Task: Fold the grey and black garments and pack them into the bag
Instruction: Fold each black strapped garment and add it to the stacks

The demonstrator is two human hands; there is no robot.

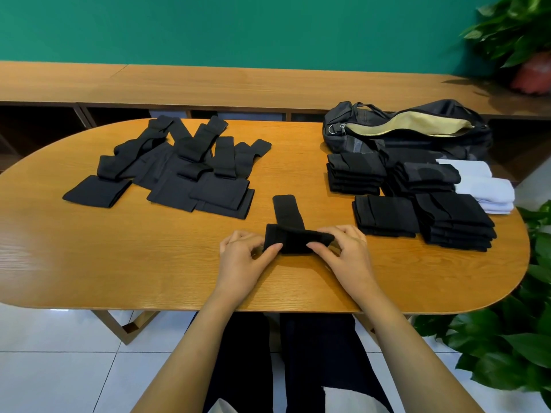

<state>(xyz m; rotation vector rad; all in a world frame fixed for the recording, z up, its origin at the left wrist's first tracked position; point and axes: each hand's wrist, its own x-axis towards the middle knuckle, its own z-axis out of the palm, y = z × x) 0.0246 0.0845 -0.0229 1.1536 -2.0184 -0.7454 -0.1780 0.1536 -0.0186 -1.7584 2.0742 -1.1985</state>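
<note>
We see the left hand [244, 257] and the right hand [347, 254] side by side at the near middle of the oval wooden table [89, 248]. Each pinches one end of the black garment [295, 238] between thumb and fingers. The garment's near part is doubled over into a thick band across the two hands, and a narrower strip of it lies flat on the table, pointing away from us.

To the far left we find the unfolded pile [185, 165] of dark garments, overlapping one another loosely. On the right sit the folded stacks [387, 216] of black pieces, four of them close together, with folded white cloths [483, 189] just beside them at the table's edge. Behind those stacks lies the bag [408, 126], dark, its zip open on a pale yellow lining. Beyond the table we see a long wooden bench [208, 84] against a green wall [238, 25], and leafy plants [507, 347] at the right.
</note>
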